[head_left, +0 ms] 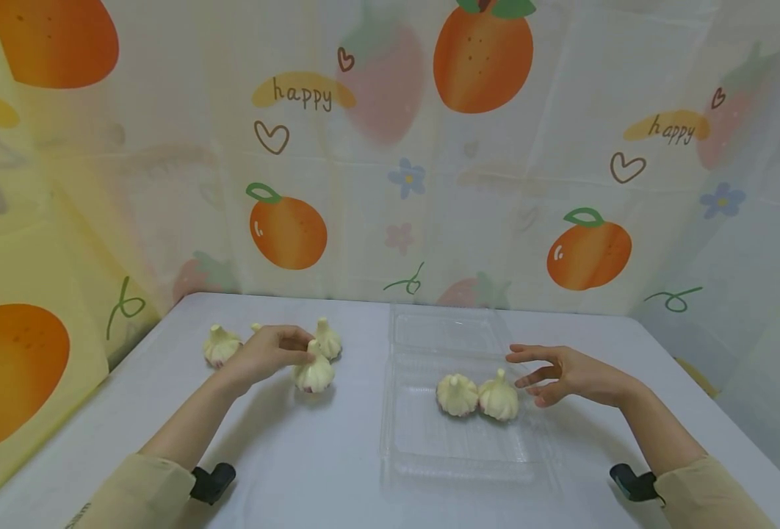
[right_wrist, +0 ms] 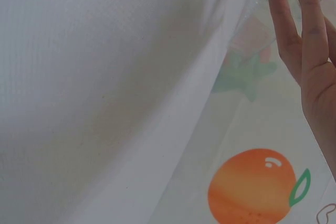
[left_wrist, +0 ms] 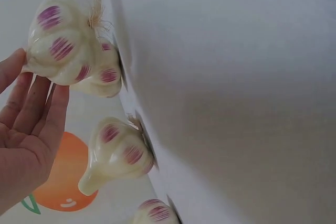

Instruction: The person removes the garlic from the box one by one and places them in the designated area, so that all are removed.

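My left hand [head_left: 267,356] pinches a garlic bulb [head_left: 313,373] by its stem. In the left wrist view that garlic bulb [left_wrist: 60,43] shows purple streaks and dry roots, and it appears slightly off the table. Close behind it stands another garlic bulb [head_left: 327,339]. A further garlic bulb [head_left: 221,346] sits left of the hand, and one more is mostly hidden behind the hand. Two bulbs [head_left: 457,395] rest side by side in a clear plastic container [head_left: 456,470]. Beside the right one of these, my right hand [head_left: 568,375] hovers with fingers extended, holding nothing.
A white cloth covers the table [head_left: 284,470]. The container's hinged lid [head_left: 446,330] lies open toward the back. Behind the table hangs a curtain [head_left: 390,184] printed with oranges, strawberries and flowers.
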Demonstrator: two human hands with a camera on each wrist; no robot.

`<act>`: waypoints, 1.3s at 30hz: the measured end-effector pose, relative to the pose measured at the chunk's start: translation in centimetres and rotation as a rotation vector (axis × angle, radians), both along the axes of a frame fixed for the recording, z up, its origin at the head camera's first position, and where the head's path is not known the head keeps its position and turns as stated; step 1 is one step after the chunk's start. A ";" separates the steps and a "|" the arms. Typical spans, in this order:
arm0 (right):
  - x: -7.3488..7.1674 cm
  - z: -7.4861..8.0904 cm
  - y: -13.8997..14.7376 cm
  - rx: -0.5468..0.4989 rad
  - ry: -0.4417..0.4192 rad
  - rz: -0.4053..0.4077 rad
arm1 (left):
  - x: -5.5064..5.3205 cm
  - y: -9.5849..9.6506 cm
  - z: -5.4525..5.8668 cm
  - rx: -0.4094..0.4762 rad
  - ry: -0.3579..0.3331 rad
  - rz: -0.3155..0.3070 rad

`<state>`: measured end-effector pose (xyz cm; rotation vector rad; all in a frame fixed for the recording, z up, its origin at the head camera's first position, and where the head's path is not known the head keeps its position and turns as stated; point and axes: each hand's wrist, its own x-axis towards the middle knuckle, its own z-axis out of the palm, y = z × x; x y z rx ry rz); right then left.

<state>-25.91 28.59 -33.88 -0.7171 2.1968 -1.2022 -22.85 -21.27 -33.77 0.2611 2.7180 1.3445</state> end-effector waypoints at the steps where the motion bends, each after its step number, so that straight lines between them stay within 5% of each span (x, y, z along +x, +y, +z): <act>1: 0.0 0.0 0.0 -0.002 0.000 0.002 | -0.1 0.0 -0.1 -0.001 -0.001 -0.001; 39: 0.0 -0.2 0.1 0.001 0.003 -0.013 | -0.3 -0.3 -1.2 0.048 -0.030 -0.068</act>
